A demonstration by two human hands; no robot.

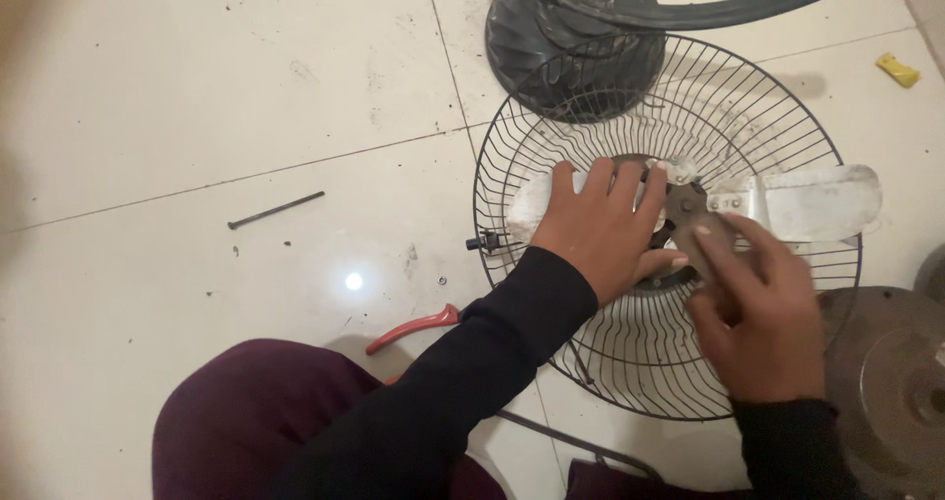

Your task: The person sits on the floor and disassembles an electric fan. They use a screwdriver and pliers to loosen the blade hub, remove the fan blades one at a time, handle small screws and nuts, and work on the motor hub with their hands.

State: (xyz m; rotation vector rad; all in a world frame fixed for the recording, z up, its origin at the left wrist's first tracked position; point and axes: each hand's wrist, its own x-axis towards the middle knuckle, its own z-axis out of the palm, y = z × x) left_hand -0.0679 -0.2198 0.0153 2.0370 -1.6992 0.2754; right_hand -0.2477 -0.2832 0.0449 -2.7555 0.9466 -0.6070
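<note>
one wire fan guard (630, 362) lies flat on the tiled floor (197, 96) in front of me, and on it sits one metal fan blade piece (817, 203) — i can see two pale blades, one running out to the right and one mostly hidden beneath my left hand (600, 229), joined at a dark hub (686, 205) in the middle of the guard. my left hand lies flat over the left blade, fingers slightly spread, their tips reaching up to the hub's left edge. my right hand (763, 313) comes in from below right, its fingers curled and pinching at the hub's lower right side; just how much they grip i cannot tell, since it is blurred. so the hub sits between my two hands, touching both. around me i count one long dark bolt (276, 210) lying well to the left, one red-handled tool (413, 329) poking out by my left sleeve, one dark motor housing (571, 52) at the guard's top edge, one small yellow scrap (898, 70) at far right — and one round grey metal disc (886, 382) beside my right wrist.
</note>
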